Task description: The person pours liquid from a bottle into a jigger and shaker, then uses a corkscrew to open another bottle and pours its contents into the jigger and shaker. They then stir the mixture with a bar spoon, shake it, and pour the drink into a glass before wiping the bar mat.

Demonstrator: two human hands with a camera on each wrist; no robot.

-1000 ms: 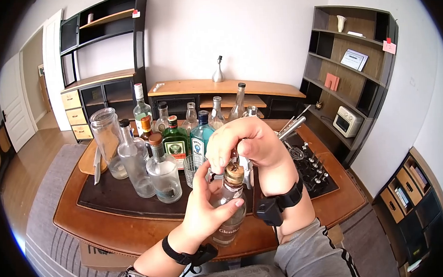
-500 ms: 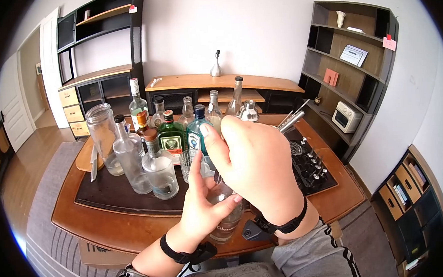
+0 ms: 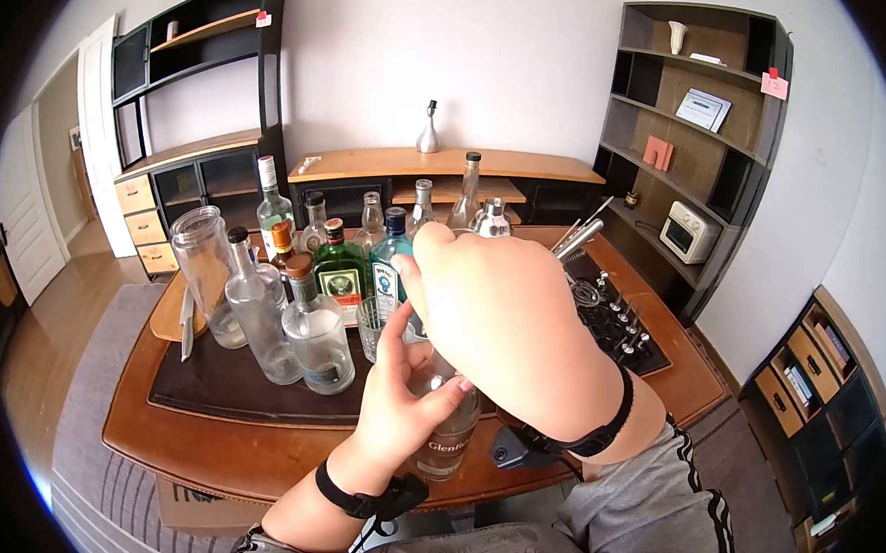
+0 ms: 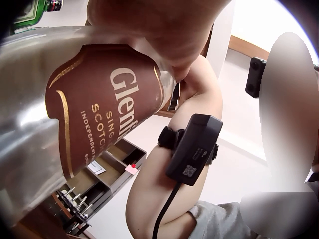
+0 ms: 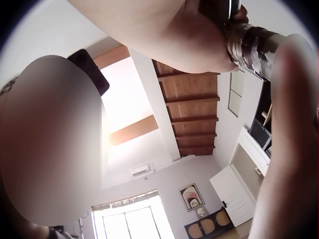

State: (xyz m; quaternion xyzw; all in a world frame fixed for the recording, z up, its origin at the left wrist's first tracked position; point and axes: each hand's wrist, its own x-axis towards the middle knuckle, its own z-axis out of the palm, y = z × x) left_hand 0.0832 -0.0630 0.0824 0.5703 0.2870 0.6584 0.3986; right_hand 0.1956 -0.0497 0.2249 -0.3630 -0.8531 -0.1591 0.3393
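Note:
A clear glass whisky bottle point(image 3: 443, 459) with a brown label stands upright near the front edge of the table. My left hand point(image 3: 378, 412) grips its body, thumb on the near side and fingers on the far side. Over the bottle's top curls my right hand point(image 3: 511, 323), which hides the mouth in the head view. In the right wrist view, that hand holds a dark tool point(image 5: 233, 9) with a metal edge, mostly hidden, right at the foil-ringed bottle neck point(image 5: 254, 49). The label point(image 4: 107, 104) faces the left wrist camera.
Several bottles stand on the left and back of the table point(image 3: 201, 441), among them a green bottle point(image 3: 340, 267) and a corked clear bottle point(image 3: 318, 343). A cut-glass tumbler point(image 3: 369, 325) is beside my left fingers. Bar tools on a black rack point(image 3: 621, 327) lie at the right.
My right hand has turned over the bottle top, its back now facing up and covering the stopper and neck. The right forearm has swung outward. My left hand keeps its hold on the bottle.

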